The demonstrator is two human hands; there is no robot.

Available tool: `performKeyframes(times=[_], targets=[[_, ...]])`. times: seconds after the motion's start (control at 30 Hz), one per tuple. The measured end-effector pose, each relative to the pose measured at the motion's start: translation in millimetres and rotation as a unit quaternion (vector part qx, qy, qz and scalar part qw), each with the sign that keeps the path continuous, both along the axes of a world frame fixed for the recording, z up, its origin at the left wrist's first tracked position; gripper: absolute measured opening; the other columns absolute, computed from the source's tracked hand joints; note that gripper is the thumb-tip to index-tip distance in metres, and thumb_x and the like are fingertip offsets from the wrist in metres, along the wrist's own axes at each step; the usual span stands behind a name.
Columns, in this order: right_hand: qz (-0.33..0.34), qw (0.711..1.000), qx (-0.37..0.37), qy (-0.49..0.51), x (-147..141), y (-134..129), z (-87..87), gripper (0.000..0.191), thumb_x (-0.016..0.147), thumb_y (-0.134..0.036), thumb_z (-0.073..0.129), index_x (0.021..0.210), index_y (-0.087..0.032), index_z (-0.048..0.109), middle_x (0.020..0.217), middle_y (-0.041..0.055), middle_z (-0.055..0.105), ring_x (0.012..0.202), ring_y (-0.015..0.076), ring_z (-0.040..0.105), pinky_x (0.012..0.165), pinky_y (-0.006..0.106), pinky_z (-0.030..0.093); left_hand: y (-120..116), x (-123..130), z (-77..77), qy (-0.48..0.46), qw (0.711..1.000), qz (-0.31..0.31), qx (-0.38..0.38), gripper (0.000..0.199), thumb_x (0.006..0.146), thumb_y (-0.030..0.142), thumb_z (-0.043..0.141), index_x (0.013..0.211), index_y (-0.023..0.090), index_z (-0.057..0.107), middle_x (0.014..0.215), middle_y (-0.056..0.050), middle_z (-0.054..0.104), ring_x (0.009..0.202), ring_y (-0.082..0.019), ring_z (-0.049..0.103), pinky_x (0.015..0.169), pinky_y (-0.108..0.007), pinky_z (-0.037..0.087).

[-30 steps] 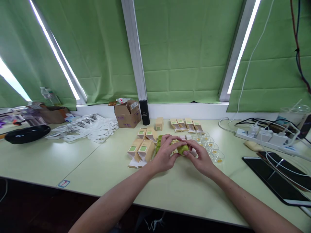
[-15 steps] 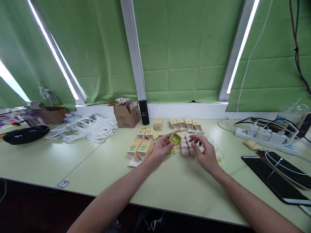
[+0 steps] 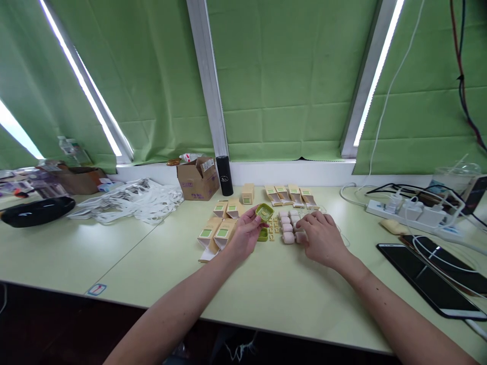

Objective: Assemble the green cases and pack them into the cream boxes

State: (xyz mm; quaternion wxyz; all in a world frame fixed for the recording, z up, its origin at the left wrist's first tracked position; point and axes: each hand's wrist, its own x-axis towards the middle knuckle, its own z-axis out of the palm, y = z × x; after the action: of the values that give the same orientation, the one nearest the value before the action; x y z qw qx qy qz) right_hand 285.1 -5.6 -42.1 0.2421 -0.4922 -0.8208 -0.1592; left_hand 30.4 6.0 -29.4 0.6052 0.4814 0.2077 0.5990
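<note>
My left hand [image 3: 247,232] is closed on a small green square dish [image 3: 264,213], pinching its edge and tilting its hollow side into view. Below it on the table lies another green square dish [image 3: 262,234], partly covered by the hand. Small yellowish pieces [image 3: 271,229] stand in rows just to the right. Beside them are pale pink rounded blocks [image 3: 288,238] in two columns. My right hand [image 3: 321,237] is down at the right column, its curled fingers around the nearest pale pink block [image 3: 300,236]. The fingertips are partly hidden. Clear plastic pieces behind this hand are mostly covered.
Folded cardboard boxes with green labels [image 3: 224,232] stand at left, with more [image 3: 292,195] at the back. A brown carton [image 3: 198,178], a black cylinder [image 3: 224,175] and white straps [image 3: 133,200] lie farther left. A power strip [image 3: 416,215] and a tablet [image 3: 426,279] are at right.
My right hand has lowered onto the pale pink blocks, and its fingers have curled inward. The left hand has shifted slightly left and up with the green dish.
</note>
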Motion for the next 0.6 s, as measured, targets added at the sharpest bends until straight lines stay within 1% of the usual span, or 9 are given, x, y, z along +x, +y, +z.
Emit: performKeyframes(times=[0.1,0.17,0.3,0.4,0.5,0.57,0.6], targets=[[-0.031,0.997,-0.045,-0.048,-5.3,-5.4,5.7,0.026,0.075,-0.014,0.071,0.101,-0.020,0.073,0.106,0.0117,0.072,0.109,0.0328,0.056,0.091,0.043,0.037,-2.3,1.1,1.3,-0.006,1.000,-0.001,-0.006,0.048,0.078,0.038,0.091,0.116,0.017,0.072,0.113,-0.010,0.071,0.095,-0.018,0.066,0.083,-0.029,0.053],[-0.044,0.995,-0.059,-0.067,-8.3,-7.5,8.8,0.024,0.077,-0.015,0.071,0.101,-0.019,0.073,0.108,0.0125,0.072,0.111,0.0327,0.056,0.092,0.043,0.035,-3.3,1.6,1.9,-0.008,1.000,-0.002,-0.006,0.048,0.077,0.038,0.091,0.117,0.017,0.073,0.113,-0.010,0.071,0.095,-0.018,0.065,0.082,-0.028,0.053],[-0.052,0.995,-0.051,-0.075,-9.5,-7.4,9.0,0.019,0.079,-0.012,0.068,0.095,-0.019,0.074,0.106,0.0132,0.072,0.110,0.0320,0.056,0.091,0.042,0.034,-3.7,1.6,2.7,-0.010,1.000,-0.002,-0.007,0.049,0.077,0.037,0.092,0.117,0.018,0.074,0.114,-0.009,0.072,0.093,-0.017,0.065,0.083,-0.029,0.054],[-0.049,0.996,-0.038,-0.064,-7.2,-5.7,7.1,0.019,0.077,-0.010,0.067,0.093,-0.019,0.073,0.105,0.0134,0.071,0.109,0.0324,0.056,0.090,0.043,0.036,-3.2,1.4,2.6,-0.013,1.000,-0.001,-0.010,0.050,0.075,0.037,0.093,0.117,0.018,0.074,0.115,-0.010,0.071,0.091,-0.016,0.064,0.082,-0.028,0.054],[-0.040,0.999,-0.019,-0.011,-4.5,-4.1,8.0,0.022,0.077,-0.010,0.066,0.097,-0.019,0.072,0.108,0.0137,0.072,0.111,0.0337,0.057,0.092,0.046,0.038,-2.5,1.3,1.8,-0.006,1.000,0.007,-0.006,0.050,0.076,0.039,0.092,0.118,0.018,0.073,0.117,-0.010,0.071,0.092,-0.017,0.064,0.082,-0.029,0.053],[-0.019,0.997,-0.013,0.074,-3.5,-2.7,10.4,0.022,0.080,-0.013,0.064,0.100,-0.020,0.072,0.112,0.0131,0.072,0.114,0.0344,0.057,0.093,0.047,0.039,-2.3,1.5,1.2,-0.001,1.000,0.011,-0.001,0.050,0.077,0.039,0.092,0.118,0.018,0.073,0.117,-0.010,0.072,0.091,-0.017,0.065,0.082,-0.030,0.053],[-0.001,0.991,-0.016,0.134,-3.4,-1.9,11.7,0.020,0.083,-0.017,0.065,0.101,-0.020,0.071,0.113,0.0124,0.072,0.114,0.0342,0.058,0.093,0.047,0.040,-2.3,1.7,1.1,-0.001,1.000,0.013,0.000,0.051,0.076,0.039,0.092,0.118,0.018,0.073,0.116,-0.010,0.072,0.091,-0.017,0.065,0.082,-0.030,0.053]])
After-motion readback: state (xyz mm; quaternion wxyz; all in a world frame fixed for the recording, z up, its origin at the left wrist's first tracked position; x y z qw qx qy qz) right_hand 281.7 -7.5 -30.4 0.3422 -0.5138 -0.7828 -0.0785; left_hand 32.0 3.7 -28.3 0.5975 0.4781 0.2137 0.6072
